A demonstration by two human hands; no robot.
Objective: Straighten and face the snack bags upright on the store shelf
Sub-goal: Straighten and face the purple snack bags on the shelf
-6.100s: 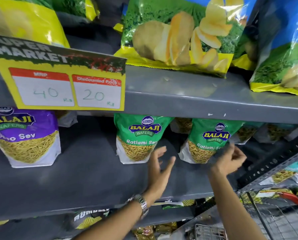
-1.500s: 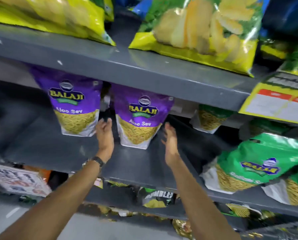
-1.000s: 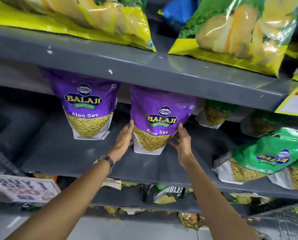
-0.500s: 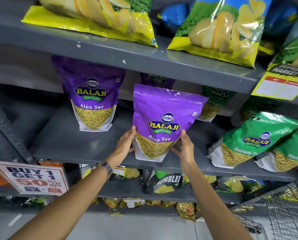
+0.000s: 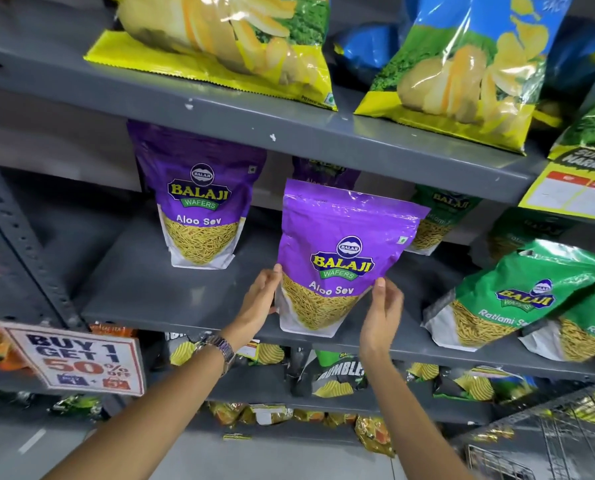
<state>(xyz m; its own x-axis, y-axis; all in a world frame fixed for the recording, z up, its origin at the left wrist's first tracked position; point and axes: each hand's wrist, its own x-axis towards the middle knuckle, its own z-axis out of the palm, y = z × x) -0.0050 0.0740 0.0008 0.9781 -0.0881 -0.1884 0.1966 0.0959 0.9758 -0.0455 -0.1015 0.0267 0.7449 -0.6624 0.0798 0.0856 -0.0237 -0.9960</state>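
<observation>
purple aloo sev bag (image 5: 341,261) stands at front edge of middle shelf (image 5: 171,299), long axis upright, top leaning a bit right. left hand (image 5: 259,299) & right hand (image 5: 382,313) press its lower sides, one each side, both equally near. label faces out.

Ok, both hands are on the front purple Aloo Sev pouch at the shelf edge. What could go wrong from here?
1. The front purple Aloo Sev pouch stands at the front lip of the grey metal shelf; once the left hand and right hand let go, it may tip forward off it.
2. It hides another purple pouch behind it; pushing back could knock that one over.
3. The leaning green Ratlami Sev pouch sits close on the right and could be bumped.
</observation>
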